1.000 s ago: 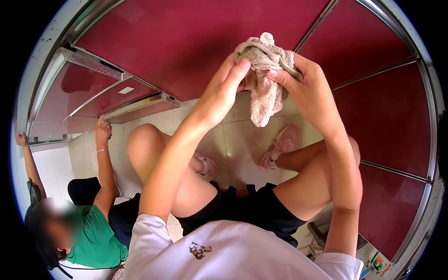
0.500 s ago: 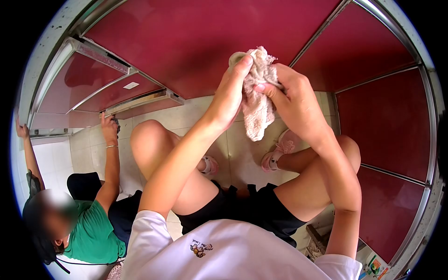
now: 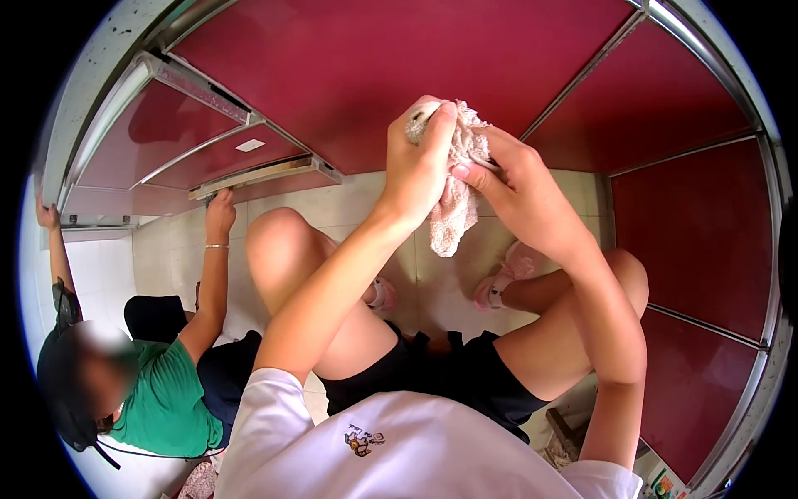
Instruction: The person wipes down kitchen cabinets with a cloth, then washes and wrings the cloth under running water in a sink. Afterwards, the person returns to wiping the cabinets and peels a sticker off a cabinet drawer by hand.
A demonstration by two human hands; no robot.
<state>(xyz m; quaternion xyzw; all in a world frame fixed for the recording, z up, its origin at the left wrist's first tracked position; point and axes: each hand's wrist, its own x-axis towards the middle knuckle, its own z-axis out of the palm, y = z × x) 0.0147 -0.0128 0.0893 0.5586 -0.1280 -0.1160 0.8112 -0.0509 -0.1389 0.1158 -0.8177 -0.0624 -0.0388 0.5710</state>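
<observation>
A pale, crumpled cloth is bunched up between my two hands in front of the red panels. My left hand grips its upper left part, thumb over the top. From the right, my right hand pinches the middle of the cloth between thumb and fingers. The lower end of the cloth dangles free below the hands. Part of the bundle is hidden behind my fingers.
Red cabinet panels with metal frames surround me in front and on the right. At left, a person in a green shirt reaches to an open cabinet door. The floor is tiled.
My left hand has rolled further around the cloth, and the bundle sits slightly lower. The other person's nearer hand has shifted along the door's lower edge. The view has tilted a little.
</observation>
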